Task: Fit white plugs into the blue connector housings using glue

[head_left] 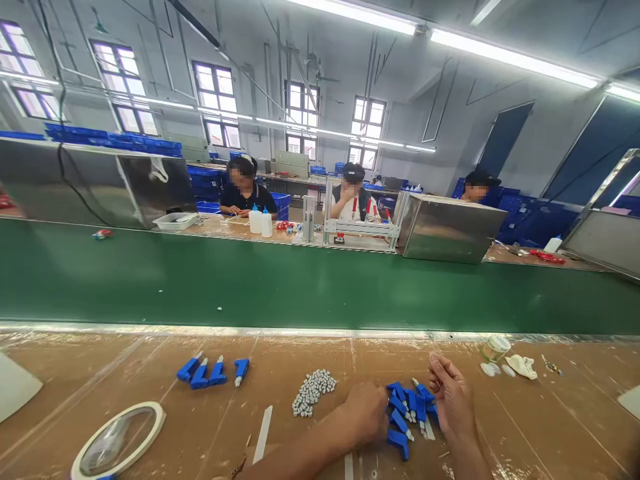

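My left hand (366, 411) is curled shut at the left edge of a heap of several small blue plastic parts with white tips (406, 412); what its fingers hold is hidden. My right hand (450, 395) is raised just right of the heap, thumb and fingers pinched together on something too small to name. A pile of little grey-white pieces (313, 391) lies left of my left hand. Farther left, several more blue parts (213, 372) lie in a row on the brown worktable (540, 427).
A green conveyor belt (310, 280) runs across beyond the table. Three people sit at the far bench behind it, among metal boxes (453, 228) and white bottles (261, 221). A tape roll (119, 440) lies front left; a small jar (495, 348) and a white rag (521, 365) at right.
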